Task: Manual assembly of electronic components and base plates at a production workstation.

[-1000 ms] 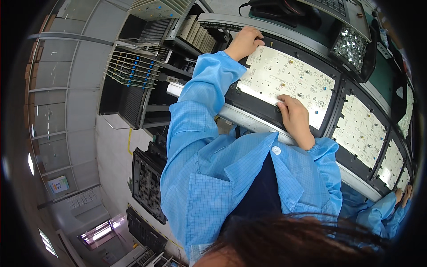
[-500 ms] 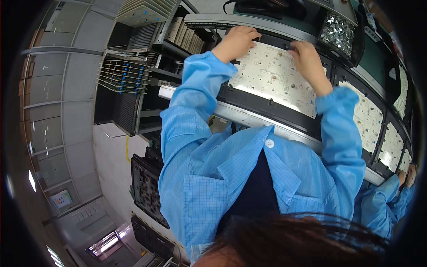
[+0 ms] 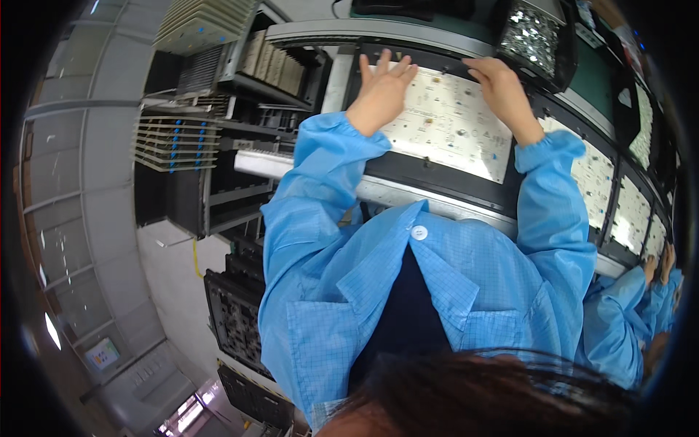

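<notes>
A thin, rectangular white board (image 3: 444,138), its glossy face dotted with small components (image 3: 428,122), was framed by a matte black tray (image 3: 408,162) beside a pale metal rail (image 3: 378,30). The left hand (image 3: 380,98) was held over the board's far left corner, its fingers spread wide. The right hand (image 3: 504,91) was placed at the tray's far edge, fingers bent; whether anything was pinched could not be told. Glittering metallic pieces (image 3: 535,33) were heaped in a black bin (image 3: 569,51).
</notes>
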Demonstrator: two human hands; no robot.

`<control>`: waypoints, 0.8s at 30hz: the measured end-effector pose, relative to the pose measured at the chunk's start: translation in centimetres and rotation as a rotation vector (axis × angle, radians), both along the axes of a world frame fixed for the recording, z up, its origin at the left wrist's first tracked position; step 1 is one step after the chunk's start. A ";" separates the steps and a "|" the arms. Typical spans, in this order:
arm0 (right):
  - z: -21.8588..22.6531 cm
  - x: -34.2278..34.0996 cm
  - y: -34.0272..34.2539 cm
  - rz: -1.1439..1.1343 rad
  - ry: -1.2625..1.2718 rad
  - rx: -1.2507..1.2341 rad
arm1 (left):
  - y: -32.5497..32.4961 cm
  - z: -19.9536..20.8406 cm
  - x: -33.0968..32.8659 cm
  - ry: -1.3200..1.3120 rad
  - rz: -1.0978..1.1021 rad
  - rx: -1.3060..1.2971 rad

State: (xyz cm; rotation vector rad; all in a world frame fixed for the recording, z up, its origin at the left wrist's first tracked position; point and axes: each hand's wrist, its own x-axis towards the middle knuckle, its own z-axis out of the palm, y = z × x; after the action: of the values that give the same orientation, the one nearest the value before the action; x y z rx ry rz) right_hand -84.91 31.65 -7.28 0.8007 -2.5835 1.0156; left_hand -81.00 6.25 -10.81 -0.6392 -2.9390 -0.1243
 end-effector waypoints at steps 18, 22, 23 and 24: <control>-1.7 1.0 7.3 -0.523 -0.331 0.260 | -4.5 1.3 -1.9 0.228 0.391 0.526; 0.5 0.7 8.3 -0.475 -0.204 0.265 | -5.9 1.4 -1.8 -0.062 0.566 0.468; 1.8 0.5 8.6 -0.521 -0.123 0.271 | -5.8 1.7 -1.8 -0.118 0.601 0.408; 2.7 -0.2 9.7 -0.510 -0.041 0.151 | -5.7 1.8 -1.8 -0.118 0.590 0.411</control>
State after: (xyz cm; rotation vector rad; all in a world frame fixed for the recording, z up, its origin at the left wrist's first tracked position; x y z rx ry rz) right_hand -85.13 41.39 -4.62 0.1247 -2.7080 0.6928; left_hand -82.75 0.50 -9.06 0.2984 -2.9279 -0.6895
